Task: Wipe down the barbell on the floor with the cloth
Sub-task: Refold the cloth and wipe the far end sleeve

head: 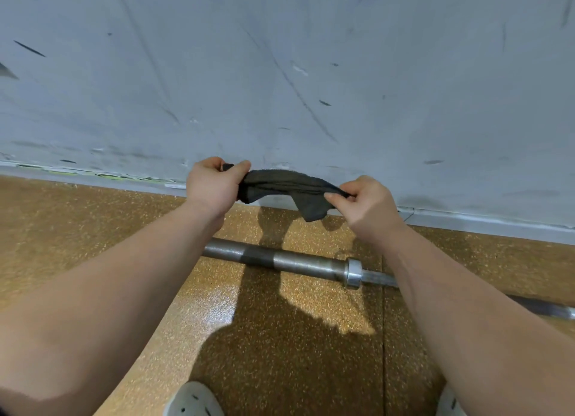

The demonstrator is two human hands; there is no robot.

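Both arms are out in front, and the dark cloth (281, 187) is up in the air, stretched between the two hands. The left hand (211, 187) has one end bunched in a closed fist, thumb pressed down on top, with a small tip of fabric poking out past the knuckles. The right hand (364, 202) pinches the other end, thumb and fingers clamped together on the fabric. Between them the cloth sags a little, and one loose corner hangs down near the right hand.

Down below, the barbell (281, 260) lies flat on the floor (93, 216), well under the cloth and not touched by it. Its thick steel sleeve runs from behind the left forearm toward the right, ending at a bright collar (354, 272). Past the collar the thinner shaft carries on, slips behind the right forearm and shows again at the far right edge. It lies near the base of the wall (280, 57), roughly along it.

The floor is speckled tan rubber, glossy in one patch near the left forearm, and the shadows of arms and cloth fall across it and over the sleeve. The wall is pale grey-blue, covered in dark scuffs and streaks. At the bottom edge, the toes of two light shoes (193, 400) peek in, one between the forearms, the other mostly hidden by the right arm.
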